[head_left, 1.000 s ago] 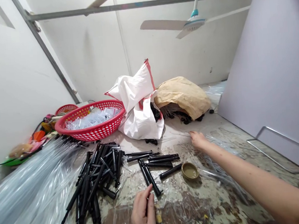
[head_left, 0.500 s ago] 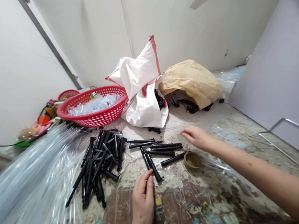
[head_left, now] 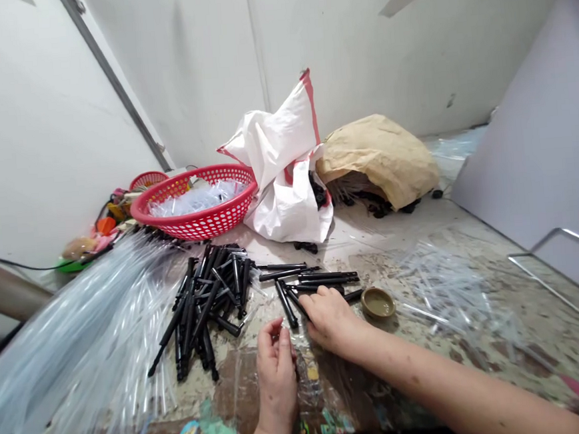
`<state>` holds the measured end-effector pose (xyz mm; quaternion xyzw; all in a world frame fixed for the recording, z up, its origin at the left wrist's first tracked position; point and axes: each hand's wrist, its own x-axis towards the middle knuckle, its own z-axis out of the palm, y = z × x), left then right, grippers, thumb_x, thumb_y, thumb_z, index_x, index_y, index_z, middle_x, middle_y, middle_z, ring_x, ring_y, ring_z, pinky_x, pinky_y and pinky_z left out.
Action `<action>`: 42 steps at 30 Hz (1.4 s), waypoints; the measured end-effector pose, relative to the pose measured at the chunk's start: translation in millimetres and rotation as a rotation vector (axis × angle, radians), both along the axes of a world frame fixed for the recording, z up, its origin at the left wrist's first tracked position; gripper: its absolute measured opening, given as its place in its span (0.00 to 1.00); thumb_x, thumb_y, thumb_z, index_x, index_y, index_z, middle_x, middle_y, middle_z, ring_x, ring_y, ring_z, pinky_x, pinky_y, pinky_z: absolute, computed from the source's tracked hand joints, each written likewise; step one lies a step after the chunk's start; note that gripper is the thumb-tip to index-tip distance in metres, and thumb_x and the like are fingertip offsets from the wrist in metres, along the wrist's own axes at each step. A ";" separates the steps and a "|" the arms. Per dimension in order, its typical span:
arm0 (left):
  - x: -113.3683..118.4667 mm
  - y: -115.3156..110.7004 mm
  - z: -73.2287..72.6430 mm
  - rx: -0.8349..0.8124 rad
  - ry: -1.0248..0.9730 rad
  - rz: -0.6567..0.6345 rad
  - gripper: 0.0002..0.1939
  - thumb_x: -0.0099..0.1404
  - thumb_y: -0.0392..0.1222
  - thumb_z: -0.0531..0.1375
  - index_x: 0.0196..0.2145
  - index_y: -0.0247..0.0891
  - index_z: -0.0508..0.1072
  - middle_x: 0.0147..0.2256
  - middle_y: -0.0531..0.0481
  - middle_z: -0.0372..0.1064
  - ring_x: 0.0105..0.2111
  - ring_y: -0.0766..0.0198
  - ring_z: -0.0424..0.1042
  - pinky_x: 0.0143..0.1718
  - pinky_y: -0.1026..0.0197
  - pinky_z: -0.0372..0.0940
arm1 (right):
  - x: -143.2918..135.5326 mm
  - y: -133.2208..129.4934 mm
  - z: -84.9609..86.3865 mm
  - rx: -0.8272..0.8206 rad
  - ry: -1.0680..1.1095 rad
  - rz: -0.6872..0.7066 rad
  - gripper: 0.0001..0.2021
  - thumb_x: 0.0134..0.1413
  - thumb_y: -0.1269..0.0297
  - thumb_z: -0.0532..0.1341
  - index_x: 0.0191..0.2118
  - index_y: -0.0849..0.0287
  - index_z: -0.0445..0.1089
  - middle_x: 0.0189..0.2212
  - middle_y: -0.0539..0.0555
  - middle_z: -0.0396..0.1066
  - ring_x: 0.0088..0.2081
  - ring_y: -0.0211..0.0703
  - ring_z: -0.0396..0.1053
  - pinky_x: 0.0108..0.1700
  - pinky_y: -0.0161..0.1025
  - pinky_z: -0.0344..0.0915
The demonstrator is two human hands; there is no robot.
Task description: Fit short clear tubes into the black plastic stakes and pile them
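My right hand [head_left: 332,322] reaches in from the right, its fingers closed on the upper part of a slim black plastic tube [head_left: 296,302]. Another black tube [head_left: 286,304] lies just left of it. Close by, my left hand [head_left: 275,360] rests over the table's front part with fingers curled in towards the thumb; what they hold, if anything, is hidden. Several more black tubes [head_left: 328,278] lie in loose rows beyond my right hand. A larger heap of black tubes [head_left: 204,307] is to the left. Right of the hand stands a small brown bowl [head_left: 378,303].
Long clear plastic tubes [head_left: 93,333] spread over the left side. Short clear pieces [head_left: 456,291] lie scattered on the right. Behind are a red perforated basket [head_left: 204,225], a white sack [head_left: 289,210] and a tan sack [head_left: 384,149]. A metal wire frame [head_left: 560,286] stands at right.
My right hand has moved left and towards me, from beyond the bowl to the black tubes, and taken hold of one. My left hand stays close to the same place. The view has shifted slightly.
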<state>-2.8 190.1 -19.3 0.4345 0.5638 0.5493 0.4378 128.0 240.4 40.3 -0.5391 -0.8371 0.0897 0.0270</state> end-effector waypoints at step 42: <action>2.8 -1.2 16.7 -0.069 -0.199 -0.227 0.20 0.57 0.49 0.61 0.45 0.37 0.67 0.24 0.55 0.67 0.15 0.75 0.56 0.15 0.71 0.55 | 207.7 13.7 -21.9 0.069 0.289 -0.726 0.13 0.56 0.65 0.49 0.39 0.58 0.70 0.38 0.55 0.72 0.40 0.44 0.66 0.39 0.40 0.59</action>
